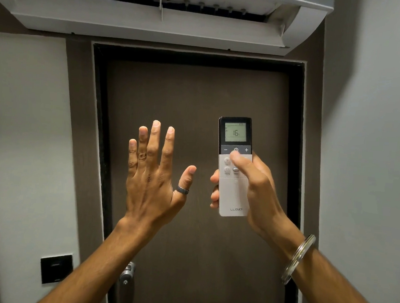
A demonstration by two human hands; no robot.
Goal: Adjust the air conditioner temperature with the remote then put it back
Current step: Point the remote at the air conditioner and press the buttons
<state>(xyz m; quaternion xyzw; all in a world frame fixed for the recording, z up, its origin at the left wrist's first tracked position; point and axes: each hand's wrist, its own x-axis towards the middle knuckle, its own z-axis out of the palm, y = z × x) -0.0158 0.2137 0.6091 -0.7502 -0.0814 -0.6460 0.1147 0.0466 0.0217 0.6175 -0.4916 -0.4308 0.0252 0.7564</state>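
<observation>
A white air conditioner [156, 21] hangs on the wall above the door, its flap open. My right hand [251, 186] holds a white and black remote [232, 197] upright, pointed up toward the unit. The thumb rests just below the power button, between the minus and plus keys. The remote's screen reads 16. My left hand [154, 171] is raised beside it, empty, fingers spread, back of the hand toward me, a dark ring on the thumb.
A dark brown door [198, 103] in a black frame fills the middle, with a metal handle [127, 274] low down. A black switch plate [56, 268] sits on the wall at lower left. Grey walls stand on both sides.
</observation>
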